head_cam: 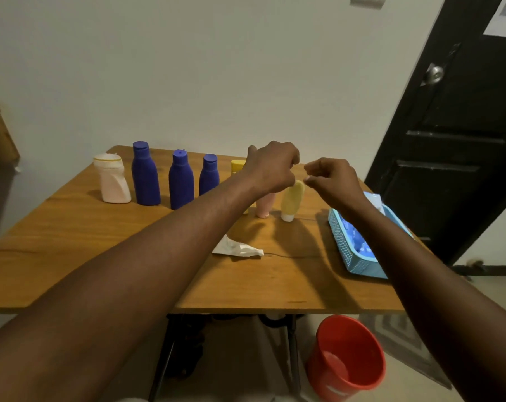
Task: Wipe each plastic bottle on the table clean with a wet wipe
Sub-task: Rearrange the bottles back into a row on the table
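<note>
Seven plastic bottles stand in a row along the far part of the wooden table [71, 227]. From the left they are a white bottle [112, 179] with a slanted body, three blue bottles [181, 182] of falling height, a yellow bottle [237, 166] mostly hidden behind the left wrist, a pink tube [265, 205] and a pale yellow tube [291, 201] standing on its white cap. All are upright and none is touched. A crumpled white wipe [237, 248] lies on the table in front of the tubes, apart from them.

Both arms reach forward over the table, the hands raised above the two tubes and close together but not touching. The left hand [272, 166] shows its back, with the fingers curled under — whether they grip anything is hidden. The right hand [330, 179] has its fingers curled and the thumb and forefinger brought together; a small pale spot shows at the tips, too small to identify.

A light blue basket [343, 245] sits at the table's right edge under the right forearm. A red bucket [347, 355] stands on the floor below.
</note>
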`<state>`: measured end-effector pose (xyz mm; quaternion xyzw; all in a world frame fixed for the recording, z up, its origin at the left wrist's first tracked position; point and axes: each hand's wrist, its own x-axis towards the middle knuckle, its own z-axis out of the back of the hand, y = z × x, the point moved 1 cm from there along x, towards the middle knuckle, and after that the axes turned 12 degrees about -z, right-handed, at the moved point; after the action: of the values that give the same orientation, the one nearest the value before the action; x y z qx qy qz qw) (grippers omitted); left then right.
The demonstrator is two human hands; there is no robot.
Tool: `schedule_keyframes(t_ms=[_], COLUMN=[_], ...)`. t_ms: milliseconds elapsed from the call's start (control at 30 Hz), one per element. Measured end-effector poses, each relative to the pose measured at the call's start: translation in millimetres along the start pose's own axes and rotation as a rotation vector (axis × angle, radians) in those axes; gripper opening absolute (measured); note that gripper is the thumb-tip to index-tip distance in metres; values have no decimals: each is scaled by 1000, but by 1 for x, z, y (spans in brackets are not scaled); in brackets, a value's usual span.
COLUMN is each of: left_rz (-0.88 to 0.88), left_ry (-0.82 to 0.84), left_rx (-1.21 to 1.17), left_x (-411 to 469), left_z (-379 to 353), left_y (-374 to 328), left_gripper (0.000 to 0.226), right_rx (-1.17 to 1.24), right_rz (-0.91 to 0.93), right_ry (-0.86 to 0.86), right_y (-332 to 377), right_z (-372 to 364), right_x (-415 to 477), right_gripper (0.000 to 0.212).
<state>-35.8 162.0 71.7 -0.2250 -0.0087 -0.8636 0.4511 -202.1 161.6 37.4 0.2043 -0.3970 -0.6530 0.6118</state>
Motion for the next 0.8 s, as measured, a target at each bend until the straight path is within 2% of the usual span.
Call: schedule_keyframes(t_ms=[100,233,433,667,800], left_rz=[3,5,5,-49,-45], left_ry=[98,161,104,62,99], left_rx=[84,128,121,128,161], left_x=[18,31,39,67,99], left_z=[-11,-28,-48,-27,-6], left_y=[2,7,16,20,25], left_gripper=[43,33,13,6,14], right_rx=[-145,-223,-198,-145,-133], right_rz=[-5,-29,-19,20,38], right_ry=[89,164,216,212,180], right_y=[-4,-15,-27,-9,9], right_z=[-3,-12,-24,-6,3], right_x=[14,30,46,72,105], right_gripper=[46,54,18,15,18])
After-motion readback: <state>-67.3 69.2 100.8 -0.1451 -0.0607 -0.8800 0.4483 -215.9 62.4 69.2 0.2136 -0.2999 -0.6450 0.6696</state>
